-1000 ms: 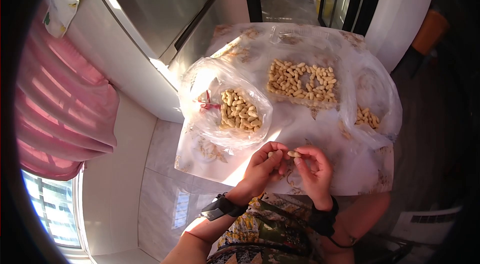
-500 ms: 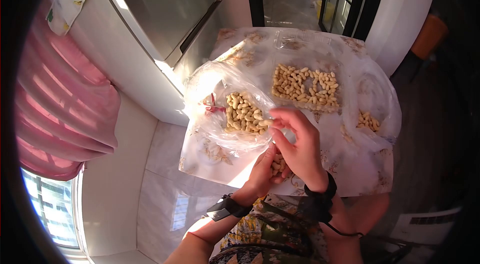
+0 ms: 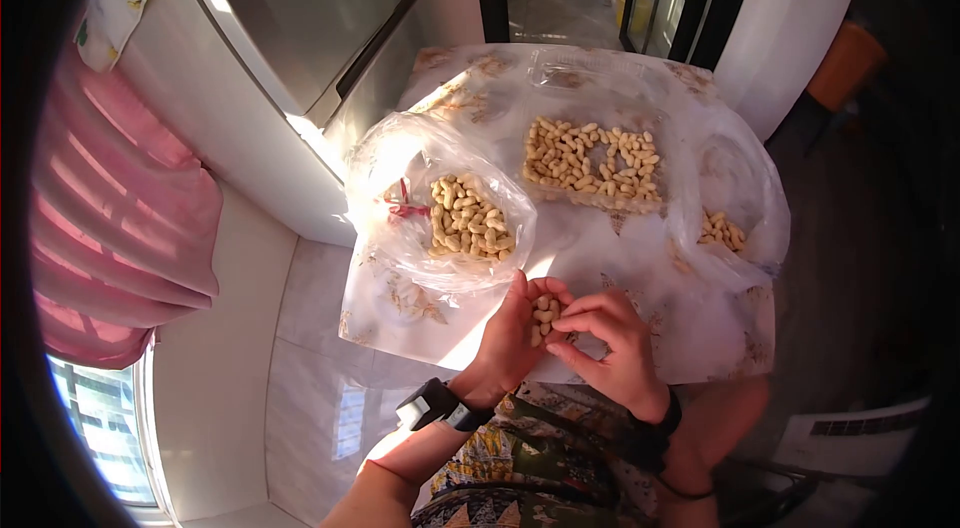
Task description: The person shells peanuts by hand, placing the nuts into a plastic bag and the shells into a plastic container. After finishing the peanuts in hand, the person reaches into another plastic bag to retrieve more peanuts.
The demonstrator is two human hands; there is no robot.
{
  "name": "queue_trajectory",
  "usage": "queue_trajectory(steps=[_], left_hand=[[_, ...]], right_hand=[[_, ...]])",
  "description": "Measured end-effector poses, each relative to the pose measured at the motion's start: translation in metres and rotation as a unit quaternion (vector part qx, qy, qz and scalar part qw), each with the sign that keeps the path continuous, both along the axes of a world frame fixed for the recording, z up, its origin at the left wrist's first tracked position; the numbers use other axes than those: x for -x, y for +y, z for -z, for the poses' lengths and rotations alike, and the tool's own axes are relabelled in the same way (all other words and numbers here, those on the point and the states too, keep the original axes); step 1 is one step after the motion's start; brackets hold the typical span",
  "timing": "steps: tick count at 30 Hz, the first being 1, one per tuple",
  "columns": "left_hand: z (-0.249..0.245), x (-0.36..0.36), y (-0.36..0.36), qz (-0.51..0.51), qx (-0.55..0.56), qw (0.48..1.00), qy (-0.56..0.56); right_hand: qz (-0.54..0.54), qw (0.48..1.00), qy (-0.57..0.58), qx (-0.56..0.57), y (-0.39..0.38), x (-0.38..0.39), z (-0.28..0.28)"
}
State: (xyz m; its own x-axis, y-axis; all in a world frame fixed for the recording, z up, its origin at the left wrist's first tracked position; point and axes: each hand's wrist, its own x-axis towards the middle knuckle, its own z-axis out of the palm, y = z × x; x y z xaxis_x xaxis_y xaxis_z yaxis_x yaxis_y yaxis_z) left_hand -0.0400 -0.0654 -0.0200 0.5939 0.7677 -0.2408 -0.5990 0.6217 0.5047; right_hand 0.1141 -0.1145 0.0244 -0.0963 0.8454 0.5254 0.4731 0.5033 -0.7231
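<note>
My left hand (image 3: 512, 333) is cupped, palm up, around a small heap of unshelled peanuts (image 3: 545, 314) in front of the table edge nearest me. From the right, my right hand (image 3: 612, 348) reaches in with thumb and fingers curled together at the edge of this heap, on a peanut partly hidden by the fingertips. Just beyond my hands lies an open clear plastic bag (image 3: 415, 258) with a pile of peanuts (image 3: 470, 218) inside. Farther back, a clear plastic box (image 3: 592, 196) holds a layer of peanuts (image 3: 570, 153), its lid folded open behind.
A second clear bag (image 3: 755, 218) with a few peanuts (image 3: 722, 230) lies at the table's right. A floral cloth (image 3: 420, 303) covers the table. A fridge (image 3: 330, 18) stands at the back left, a pink curtain (image 3: 120, 208) farther left.
My right hand has come from the near bag, a peanut in its fingers, back toward me to the heap in my left hand. The left palm has turned up more openly; the view has shifted slightly.
</note>
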Motion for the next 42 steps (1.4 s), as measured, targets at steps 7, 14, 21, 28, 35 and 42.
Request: queue_trajectory(steps=[7, 14, 21, 28, 35, 42], left_hand=[[0.009, -0.005, -0.002, 0.028, -0.017, 0.997, -0.074], [-0.010, -0.015, -0.010, -0.019, -0.009, 1.000, 0.000], [0.002, -0.007, -0.005, 0.009, -0.024, 1.000, -0.017], [-0.003, -0.002, -0.002, 0.026, -0.004, 0.999, -0.019], [-0.001, -0.002, -0.001, 0.029, -0.006, 0.999, -0.016], [-0.001, -0.003, -0.002, 0.040, -0.004, 0.998, -0.052]], right_hand=[[0.010, 1.000, -0.018, -0.003, 0.002, 0.002, 0.015], [0.019, 0.998, 0.060, 0.016, 0.001, -0.003, 0.025], [0.027, 0.936, 0.335, 0.102, -0.003, -0.006, 0.032], [0.265, 0.952, 0.123, -0.097, -0.006, -0.078, -0.018], [0.363, 0.925, 0.065, -0.091, 0.001, -0.130, -0.015], [0.337, 0.930, 0.112, -0.098, -0.046, -0.102, -0.041]])
